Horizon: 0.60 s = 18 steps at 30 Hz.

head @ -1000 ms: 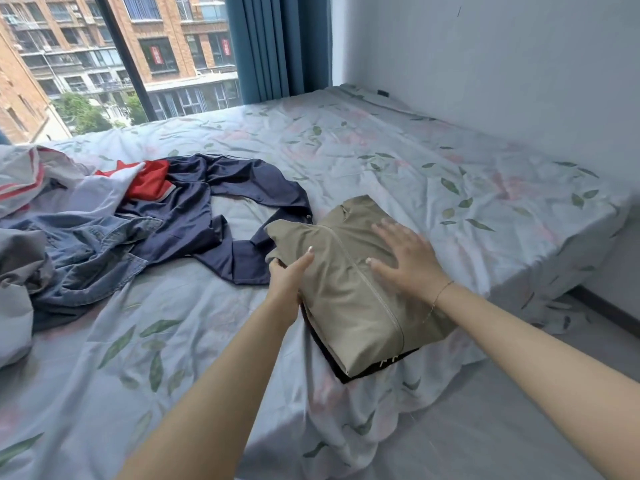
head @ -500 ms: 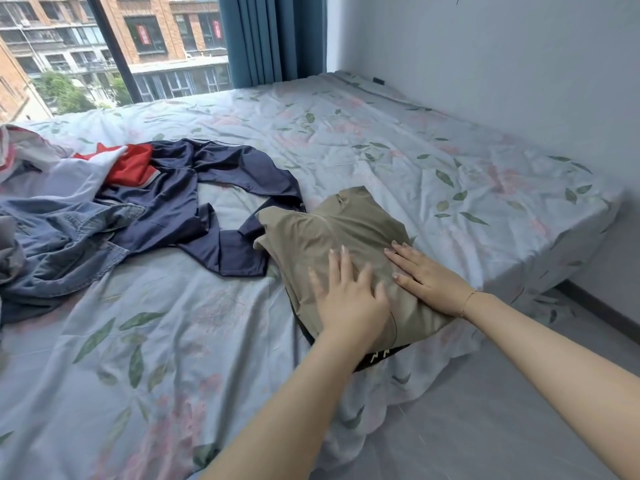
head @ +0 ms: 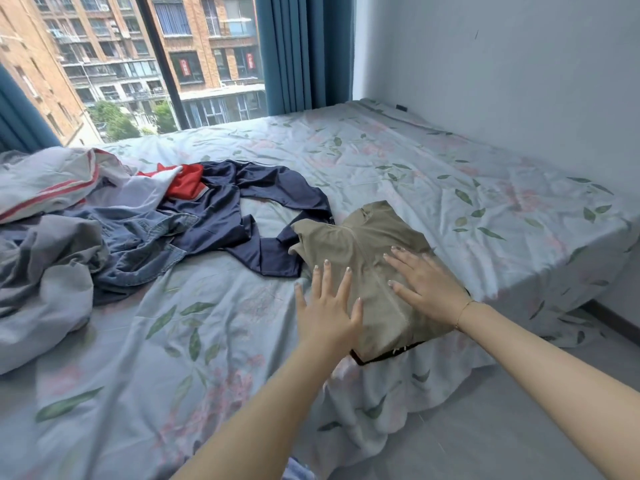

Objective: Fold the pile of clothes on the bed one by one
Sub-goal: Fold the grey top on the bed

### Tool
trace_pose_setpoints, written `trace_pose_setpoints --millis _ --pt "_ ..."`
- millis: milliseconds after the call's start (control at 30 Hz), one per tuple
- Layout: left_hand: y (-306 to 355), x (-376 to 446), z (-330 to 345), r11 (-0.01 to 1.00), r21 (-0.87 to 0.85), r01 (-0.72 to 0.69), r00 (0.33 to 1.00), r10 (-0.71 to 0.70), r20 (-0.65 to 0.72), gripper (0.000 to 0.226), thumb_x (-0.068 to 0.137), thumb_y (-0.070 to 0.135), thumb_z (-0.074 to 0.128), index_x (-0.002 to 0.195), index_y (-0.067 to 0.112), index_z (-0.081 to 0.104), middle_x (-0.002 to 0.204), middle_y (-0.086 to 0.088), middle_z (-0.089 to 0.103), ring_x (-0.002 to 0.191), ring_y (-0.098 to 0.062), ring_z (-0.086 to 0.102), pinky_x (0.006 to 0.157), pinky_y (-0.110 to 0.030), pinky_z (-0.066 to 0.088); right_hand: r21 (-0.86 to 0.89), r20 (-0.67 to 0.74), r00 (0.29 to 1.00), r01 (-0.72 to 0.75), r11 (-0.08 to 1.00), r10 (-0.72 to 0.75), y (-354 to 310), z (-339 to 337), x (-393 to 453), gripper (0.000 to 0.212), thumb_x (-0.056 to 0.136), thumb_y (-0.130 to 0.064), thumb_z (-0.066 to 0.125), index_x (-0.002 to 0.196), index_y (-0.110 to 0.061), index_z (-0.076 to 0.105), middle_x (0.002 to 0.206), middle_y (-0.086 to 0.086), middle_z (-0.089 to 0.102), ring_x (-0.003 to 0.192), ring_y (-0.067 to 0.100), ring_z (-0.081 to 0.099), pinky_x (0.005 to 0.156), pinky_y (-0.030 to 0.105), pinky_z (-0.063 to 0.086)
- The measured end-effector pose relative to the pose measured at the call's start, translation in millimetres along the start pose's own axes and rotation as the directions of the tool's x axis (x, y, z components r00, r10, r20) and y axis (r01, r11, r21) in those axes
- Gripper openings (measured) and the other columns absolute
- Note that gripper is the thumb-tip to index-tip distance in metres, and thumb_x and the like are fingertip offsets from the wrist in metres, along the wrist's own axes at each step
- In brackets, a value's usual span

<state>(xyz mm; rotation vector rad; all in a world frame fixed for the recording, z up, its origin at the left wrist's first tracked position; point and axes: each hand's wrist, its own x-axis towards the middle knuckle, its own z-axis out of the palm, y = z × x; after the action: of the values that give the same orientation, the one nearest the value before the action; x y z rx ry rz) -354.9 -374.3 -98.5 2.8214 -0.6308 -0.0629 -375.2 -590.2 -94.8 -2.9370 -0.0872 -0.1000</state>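
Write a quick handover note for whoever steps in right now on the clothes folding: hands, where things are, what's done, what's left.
Left hand: open, fingers spread, at the left edge of the folded khaki garment.
Right hand: open, flat on top of it.
The garment sits near the bed's corner.
Done: khaki piece looks folded.
Left: navy garment, denim piece, and the red-and-white items lie unfolded to the left.

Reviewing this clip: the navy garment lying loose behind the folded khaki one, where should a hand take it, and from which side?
Judging by its pose, pinch the navy garment at the flat squared end nearest the folded khaki garment, coming from the near bed edge. That end lies free, while its far part tangles with the denim.
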Motion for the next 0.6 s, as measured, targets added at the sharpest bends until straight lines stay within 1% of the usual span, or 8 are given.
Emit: trace_pose_setpoints --millis 133,233,300,367,467,567,600 --pt "-51 -34 -45 0.997 0.038 0.066 0.997 -0.064 -0.051 0.061 0.100 0.053 0.019 0.153 0.038 -0.006 0.161 0.002 -0.021 0.147 -0.017 -0.021 0.119 -0.048 -0.009 0.061 -0.015 0.992 0.123 0.990 -0.123 -78 -15 4 0.066 0.093 -0.057 0.023 0.152 -0.028 0.023 0.161 -0.006 0.014 0.148 0.008 0.009 0.118 0.030 0.002" --pt "-90 -63 -71 0.992 0.063 0.113 0.991 -0.108 -0.076 0.061 0.100 0.052 0.020 0.153 0.038 -0.005 0.161 0.002 -0.019 0.149 -0.019 -0.016 0.120 -0.048 -0.007 0.088 -0.038 0.976 0.216 0.972 -0.214 -134 -19 11 0.070 0.090 -0.061 0.023 0.151 -0.025 0.028 0.160 -0.004 0.019 0.147 0.009 0.014 0.118 0.030 0.010" --pt "-123 -85 -89 0.984 0.091 0.152 0.985 -0.143 -0.101 0.060 0.100 0.052 0.021 0.154 0.038 -0.002 0.162 0.001 -0.015 0.149 -0.020 -0.013 0.120 -0.049 -0.004 0.089 -0.044 0.962 0.271 0.958 -0.268 -174 -16 14 0.060 0.097 -0.051 0.037 0.150 -0.024 0.029 0.159 -0.002 0.021 0.147 0.010 0.016 0.117 0.026 0.011" --pt "-159 -106 -105 0.974 0.110 0.198 0.973 -0.182 -0.140 0.061 0.100 0.051 0.022 0.154 0.037 -0.001 0.162 0.000 -0.014 0.149 -0.021 -0.012 0.120 -0.048 -0.003 0.075 -0.051 0.948 0.318 0.945 -0.315 -212 -11 18 0.056 0.099 -0.043 0.044 0.150 -0.024 0.030 0.159 -0.003 0.022 0.147 0.011 0.017 0.117 0.026 0.010" --pt "-216 -135 -125 0.953 0.103 0.283 0.945 -0.259 -0.201 0.062 0.099 0.052 0.024 0.154 0.036 -0.002 0.162 0.000 -0.015 0.149 -0.020 -0.013 0.120 -0.049 -0.001 0.030 -0.014 0.926 0.378 0.925 -0.378 -273 -5 32 0.056 0.100 -0.044 0.043 0.150 -0.022 0.030 0.159 0.000 0.023 0.146 0.015 0.020 0.119 0.033 0.016" --pt "-274 -160 -138 0.921 0.099 0.376 0.912 -0.348 -0.218 0.063 0.099 0.051 0.025 0.154 0.035 -0.003 0.162 -0.002 -0.015 0.149 -0.022 -0.012 0.119 -0.050 -0.002 0.008 0.032 0.898 0.438 0.899 -0.438 -331 6 54 0.067 0.093 -0.058 0.030 0.150 -0.022 0.031 0.158 0.003 0.025 0.144 0.021 0.026 0.116 0.033 0.020" --pt "-292 -168 -142 0.907 0.105 0.407 0.897 -0.376 -0.232 0.063 0.099 0.051 0.027 0.154 0.035 -0.001 0.162 -0.003 -0.013 0.149 -0.023 -0.010 0.119 -0.050 -0.002 0.010 0.048 0.890 0.453 0.891 -0.453 -350 11 62 0.068 0.092 -0.058 0.031 0.150 -0.023 0.030 0.159 0.002 0.023 0.144 0.021 0.025 0.116 0.032 0.020"
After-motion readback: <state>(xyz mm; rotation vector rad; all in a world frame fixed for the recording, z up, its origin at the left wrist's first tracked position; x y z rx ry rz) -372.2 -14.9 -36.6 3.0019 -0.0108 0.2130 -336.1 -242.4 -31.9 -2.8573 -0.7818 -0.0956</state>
